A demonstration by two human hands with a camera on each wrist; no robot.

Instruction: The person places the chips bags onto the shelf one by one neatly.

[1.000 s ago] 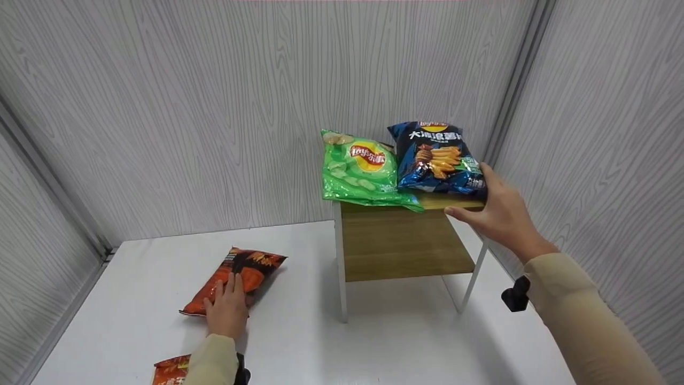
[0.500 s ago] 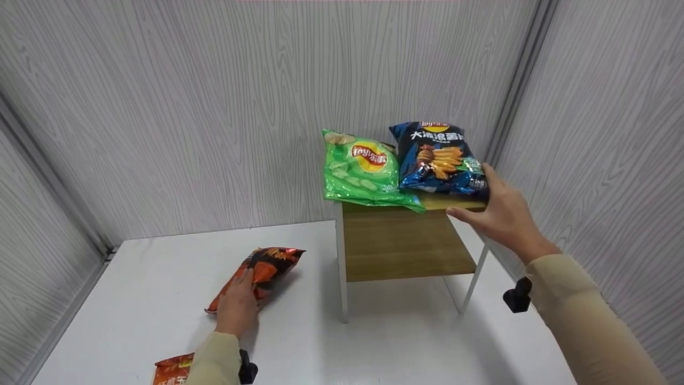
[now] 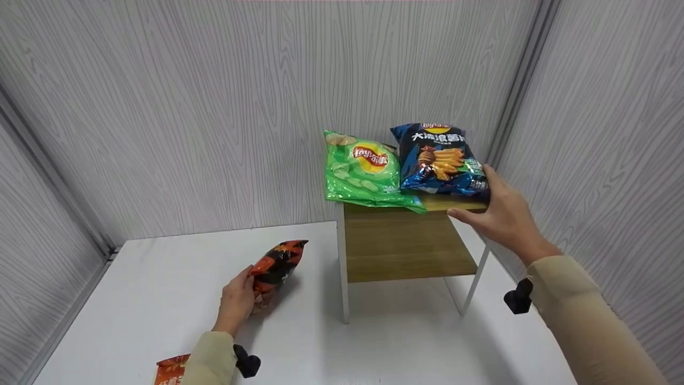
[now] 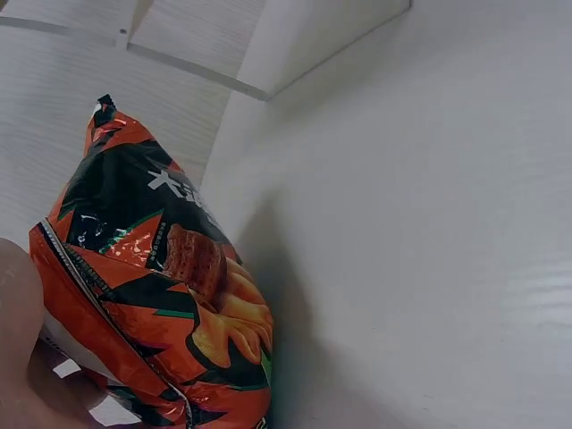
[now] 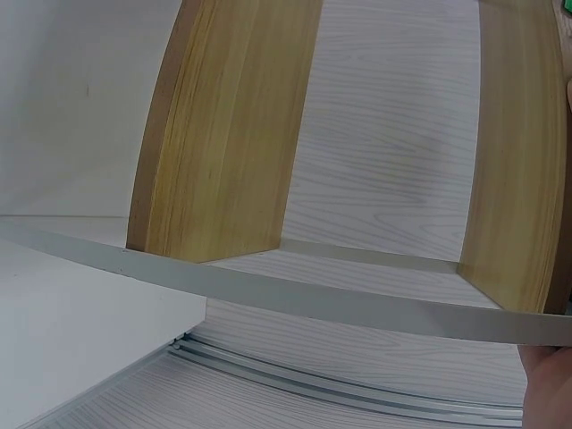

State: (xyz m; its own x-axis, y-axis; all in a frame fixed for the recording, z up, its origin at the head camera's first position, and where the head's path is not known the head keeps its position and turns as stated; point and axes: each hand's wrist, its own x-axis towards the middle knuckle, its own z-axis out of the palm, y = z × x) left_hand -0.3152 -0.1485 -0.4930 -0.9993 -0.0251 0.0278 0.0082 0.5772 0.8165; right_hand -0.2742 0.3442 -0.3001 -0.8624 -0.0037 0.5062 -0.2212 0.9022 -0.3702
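Observation:
My left hand [image 3: 236, 299] grips a red-and-black bag of chips [image 3: 279, 267] by its left edge, over the white surface left of the shelf. The bag stands tilted on its side; in the left wrist view its printed front [image 4: 170, 277] faces the camera and a shadow falls beside it. My right hand [image 3: 505, 219] holds the right front corner of the small two-tier wooden shelf [image 3: 409, 248], thumb along the front edge, fingers by the side. Beside those fingers a blue bag of chips [image 3: 441, 163] leans on the top board, next to a green bag of chips [image 3: 363, 171].
Part of an orange-red packet [image 3: 170, 369] shows at the bottom left, partly behind my left sleeve. Grey wood-patterned walls [image 3: 214, 107] enclose the back and both sides. The shelf's thin pale legs [image 3: 342, 267] stand on the white surface [image 3: 144, 289].
My left hand has slid the red-and-black bag of chips rightward, then taken hold of its edge and tipped it up. The right hand stays at the shelf corner.

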